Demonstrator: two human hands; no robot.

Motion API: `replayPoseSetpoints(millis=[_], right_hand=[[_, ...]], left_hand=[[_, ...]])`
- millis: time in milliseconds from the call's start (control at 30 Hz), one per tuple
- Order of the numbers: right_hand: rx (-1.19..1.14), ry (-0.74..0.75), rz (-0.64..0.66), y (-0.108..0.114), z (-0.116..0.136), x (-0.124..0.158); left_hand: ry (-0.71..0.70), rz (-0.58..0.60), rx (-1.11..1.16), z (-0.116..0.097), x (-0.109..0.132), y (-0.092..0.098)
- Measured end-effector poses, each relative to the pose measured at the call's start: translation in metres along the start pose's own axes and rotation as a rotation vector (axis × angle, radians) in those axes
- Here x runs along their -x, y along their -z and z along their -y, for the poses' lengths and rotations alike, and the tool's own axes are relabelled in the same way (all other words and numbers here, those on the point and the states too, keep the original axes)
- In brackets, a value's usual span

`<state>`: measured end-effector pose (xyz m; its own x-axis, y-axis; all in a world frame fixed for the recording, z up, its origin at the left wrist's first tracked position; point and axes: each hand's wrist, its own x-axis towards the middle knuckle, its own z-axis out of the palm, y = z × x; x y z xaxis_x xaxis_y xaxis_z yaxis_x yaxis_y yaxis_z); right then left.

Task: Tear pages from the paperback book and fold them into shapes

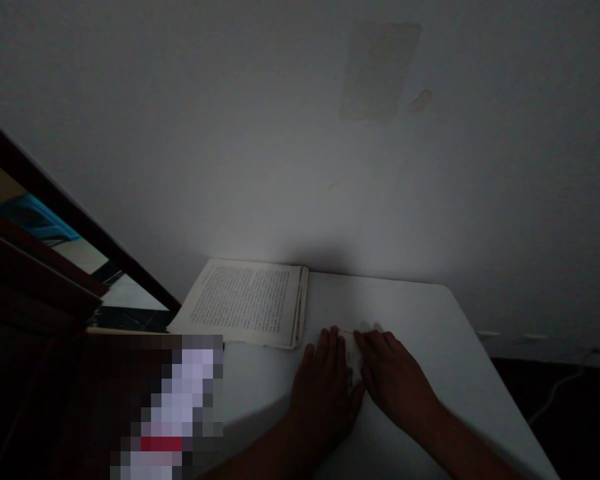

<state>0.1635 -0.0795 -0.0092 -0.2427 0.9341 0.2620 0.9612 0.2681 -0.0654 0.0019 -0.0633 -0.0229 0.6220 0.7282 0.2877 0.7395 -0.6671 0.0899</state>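
A small pale piece of paper with dark print (350,363) lies on the white tabletop, mostly covered by my hands. My left hand (323,390) rests flat on its left part, fingers stretched forward and thumb out to the right. At the paper's right edge, my right hand (397,373) has its fingers bent together and pressed on the edge, pointing toward the left hand. Its thumb is hard to make out in the dim light. Left of my hands lies an open book (245,300), its printed page facing up, apart from both hands.
The white table (410,307) stands against a grey wall (230,133) with a patch mark. Dark wooden furniture (30,287) stands at left, with a blue plastic item (55,217) behind it. A blurred-out patch (180,400) covers the lower left. A cable (555,387) hangs at right.
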Motion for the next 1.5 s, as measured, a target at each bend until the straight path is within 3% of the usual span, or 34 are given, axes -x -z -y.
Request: replayPoseSetpoints(millis=[367,600,867,1200,1500], right_hand=[[0.011,0.005,-0.027,-0.003,-0.001,0.001],[0.030,0.026,-0.032,-0.002,0.000,0.001],[0.131,0.033,0.055,0.001,0.003,-0.016],[0.219,0.061,0.018,0.001,0.008,-0.019],[0.184,0.040,0.033,-0.003,0.014,-0.027]], left_hand=[[0.005,0.060,0.018,0.006,0.005,-0.004],[0.000,0.017,0.033,0.011,0.007,0.001],[0.011,0.060,0.059,0.011,0.005,0.006],[0.004,-0.005,0.018,0.005,0.013,0.005],[-0.002,0.024,0.033,0.010,0.010,0.013]])
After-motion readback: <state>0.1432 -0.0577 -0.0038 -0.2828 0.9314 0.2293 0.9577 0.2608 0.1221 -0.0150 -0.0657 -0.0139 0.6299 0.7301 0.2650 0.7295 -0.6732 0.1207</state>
